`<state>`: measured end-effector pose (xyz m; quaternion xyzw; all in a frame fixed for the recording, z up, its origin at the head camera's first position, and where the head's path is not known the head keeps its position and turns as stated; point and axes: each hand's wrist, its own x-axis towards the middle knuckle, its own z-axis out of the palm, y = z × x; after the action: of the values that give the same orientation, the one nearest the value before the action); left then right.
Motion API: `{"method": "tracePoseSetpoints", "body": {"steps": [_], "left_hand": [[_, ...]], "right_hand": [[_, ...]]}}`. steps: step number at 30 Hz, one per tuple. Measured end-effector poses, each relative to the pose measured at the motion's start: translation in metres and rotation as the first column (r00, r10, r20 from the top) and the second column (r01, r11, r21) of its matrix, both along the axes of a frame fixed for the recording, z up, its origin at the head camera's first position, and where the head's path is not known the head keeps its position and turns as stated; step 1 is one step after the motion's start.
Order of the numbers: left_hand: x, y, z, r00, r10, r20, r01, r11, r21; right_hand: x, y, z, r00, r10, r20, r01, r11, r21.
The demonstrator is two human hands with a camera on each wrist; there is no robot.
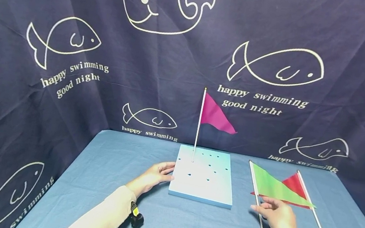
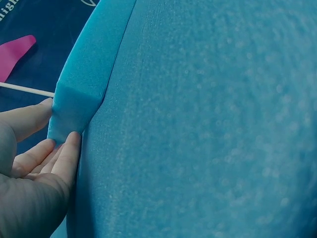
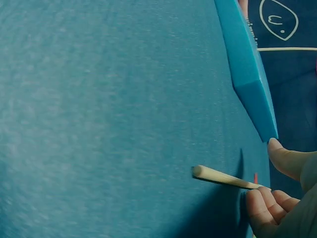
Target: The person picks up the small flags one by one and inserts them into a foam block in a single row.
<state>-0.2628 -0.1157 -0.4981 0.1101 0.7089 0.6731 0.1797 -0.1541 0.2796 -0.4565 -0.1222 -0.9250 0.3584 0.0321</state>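
Observation:
A light blue foam block (image 1: 201, 190) with several small holes lies on the table. One magenta pennant flag (image 1: 215, 114) stands upright in it on a white stick. My left hand (image 1: 152, 176) touches the block's left edge, its fingers fairly straight; in the left wrist view the fingertips rest against the block's side (image 2: 74, 116). To the right lie a green flag (image 1: 271, 183) and a red flag (image 1: 295, 184), overlapping. My right hand (image 1: 278, 217) is at the green flag's stick (image 3: 223, 177), fingertips beside it and thumb spread away from the fingers.
Blue cloth (image 1: 89, 179) covers the table. A dark curtain (image 1: 181, 71) with white fish drawings hangs behind and at the sides. A small black device with a yellow part (image 1: 136, 218) is on the left wrist.

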Motion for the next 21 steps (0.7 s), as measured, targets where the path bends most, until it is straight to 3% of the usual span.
{"method": "tracePoseSetpoints", "body": {"steps": [8,21], "left_hand": [[0.001,-0.0003,0.0015,1.0,-0.006,-0.007,0.006,1.0,0.009],[0.0021,-0.0002,0.0017,1.0,0.002,-0.005,-0.002,1.0,0.017]], "right_hand": [[0.0018,0.0013,-0.0078,1.0,-0.003,-0.019,0.004,1.0,0.011],[-0.0038,0.0042,-0.0049,0.998,0.058,0.036,-0.059,0.998,0.009]]}}
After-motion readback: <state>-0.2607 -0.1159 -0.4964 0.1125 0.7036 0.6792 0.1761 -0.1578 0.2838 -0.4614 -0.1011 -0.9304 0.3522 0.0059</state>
